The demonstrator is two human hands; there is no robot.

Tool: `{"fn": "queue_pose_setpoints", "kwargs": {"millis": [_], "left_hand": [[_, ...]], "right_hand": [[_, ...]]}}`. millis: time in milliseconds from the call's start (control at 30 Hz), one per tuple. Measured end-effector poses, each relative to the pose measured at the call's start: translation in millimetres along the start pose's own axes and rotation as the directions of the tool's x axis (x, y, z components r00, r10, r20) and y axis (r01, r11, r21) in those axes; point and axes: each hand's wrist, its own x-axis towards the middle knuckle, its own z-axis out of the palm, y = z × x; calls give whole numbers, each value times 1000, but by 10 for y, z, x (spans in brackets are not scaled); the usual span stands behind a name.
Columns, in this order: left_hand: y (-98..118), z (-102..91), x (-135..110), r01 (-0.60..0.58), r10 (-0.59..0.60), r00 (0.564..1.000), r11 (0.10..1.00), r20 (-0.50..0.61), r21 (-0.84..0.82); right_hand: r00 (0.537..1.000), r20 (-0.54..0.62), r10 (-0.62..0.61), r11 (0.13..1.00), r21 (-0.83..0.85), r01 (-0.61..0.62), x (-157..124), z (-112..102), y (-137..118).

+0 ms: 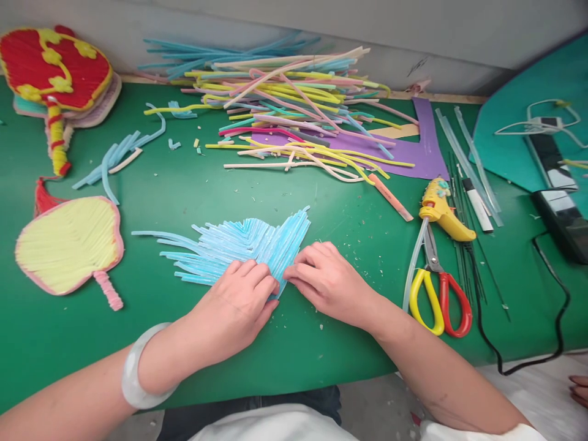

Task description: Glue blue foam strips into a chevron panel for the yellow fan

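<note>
A fan-shaped piece of light blue pipe cleaners (248,236) lies on the green table, its strips side by side in a V pattern with loose ends to the left. My left hand (243,300) rests on its lower part, fingers curled and pressed together over the strips. At the lower right edge of the piece, my right hand (321,275) pinches the strips between thumb and fingers. The fingertips of both hands are close together, and what lies right under them is partly hidden.
Behind lies a pile of coloured pipe cleaners (294,92) on purple sheet (429,131). To the right are a yellow glue gun (443,211), scissors (434,263) and a black cord (498,355). A yellow fan (68,245) and red fan (87,70) lie left. Another person's hand (579,389) shows at right.
</note>
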Motion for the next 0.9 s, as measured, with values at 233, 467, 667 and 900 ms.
{"fn": "queue_pose_setpoints", "kwargs": {"millis": [233,467,667,900], "left_hand": [[-11,-22,-3,2,-2,1000,999,5,-39],[-35,-81,-28,-19,19,1000,998,11,-60],[-36,-53,-32,-30,29,1000,998,-11,-48],[-31,-3,-3,-22,20,999,999,-47,-25]], "right_hand": [[904,-386,182,983,87,-161,9,-59,66],[890,-394,229,973,99,-206,15,-53,77],[915,-326,238,970,118,-211,-6,-55,122],[976,-113,187,978,116,-174,-42,-56,197]]}}
